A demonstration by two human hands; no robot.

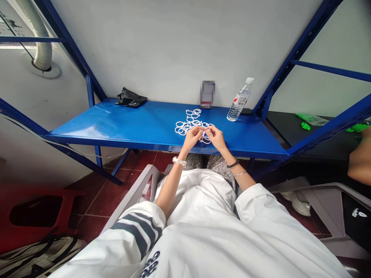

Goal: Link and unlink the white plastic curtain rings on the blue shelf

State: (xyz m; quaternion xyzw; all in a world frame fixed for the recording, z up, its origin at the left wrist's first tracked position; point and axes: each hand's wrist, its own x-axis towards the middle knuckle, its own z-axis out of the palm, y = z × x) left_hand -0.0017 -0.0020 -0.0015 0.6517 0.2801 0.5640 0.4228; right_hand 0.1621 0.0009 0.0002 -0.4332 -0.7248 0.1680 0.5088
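Observation:
Over the front of the blue table [156, 119], my left hand [192, 137] and my right hand [216, 137] meet with their fingertips pinched close together. Between them they grip a white plastic ring, mostly covered by the fingers. Just behind and beneath the hands lies a loose pile of white plastic rings [181, 128], some overlapping, with small knobs on their rims. A few more rings reach toward the back of the table.
At the back left sits a crumpled black plastic bag [131, 98]. A blurred phone-like object [207, 94] leans on the wall. Right of it stands a water bottle [240, 100]. Blue frame posts [307, 34] flank the table; another person's arm [359, 160] shows at far right.

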